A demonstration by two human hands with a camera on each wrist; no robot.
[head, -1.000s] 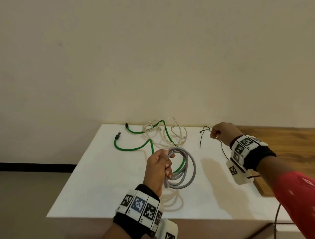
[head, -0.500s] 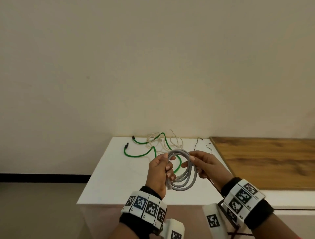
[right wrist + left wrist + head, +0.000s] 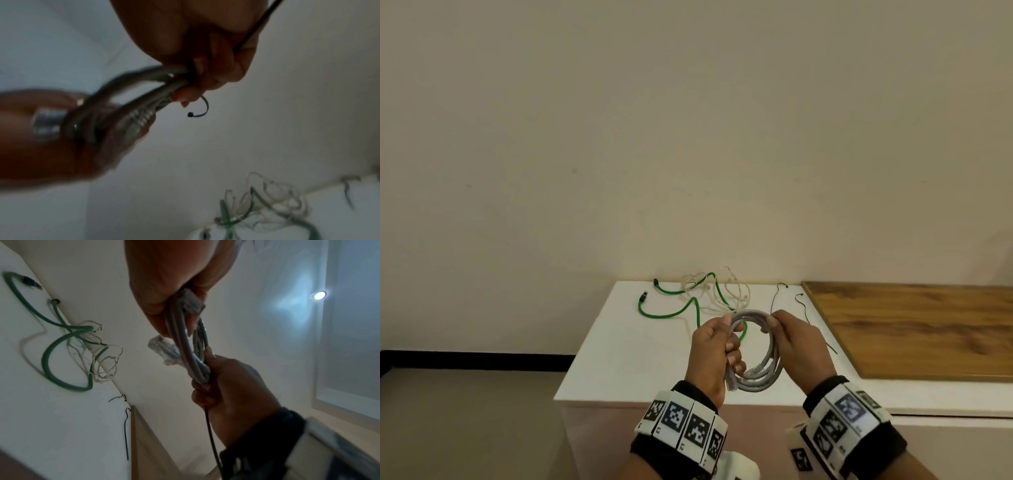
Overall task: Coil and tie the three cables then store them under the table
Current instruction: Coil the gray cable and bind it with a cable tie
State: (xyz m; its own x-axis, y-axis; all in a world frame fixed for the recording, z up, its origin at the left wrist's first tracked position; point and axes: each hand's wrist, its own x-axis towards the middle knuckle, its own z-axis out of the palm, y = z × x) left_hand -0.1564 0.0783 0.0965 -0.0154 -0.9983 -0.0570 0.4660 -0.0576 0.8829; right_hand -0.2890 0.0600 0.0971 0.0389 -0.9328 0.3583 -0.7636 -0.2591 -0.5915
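A grey cable, wound into a coil, hangs in the air over the near part of the white table. My left hand grips the coil's left side, with a plug end sticking out by the fingers. My right hand grips the coil's upper right and also holds a black zip tie, whose tail runs back past the wrist. A green cable and a thin cream cable lie loose and tangled together at the table's far side.
Two more black zip ties lie at the far right of the white table. A wooden top adjoins the table on the right. A plain wall stands behind and grey floor lies to the left.
My right hand left the zip ties at the back of the table with one tie and came to the coil, which it now grips. The left hand kept its hold.
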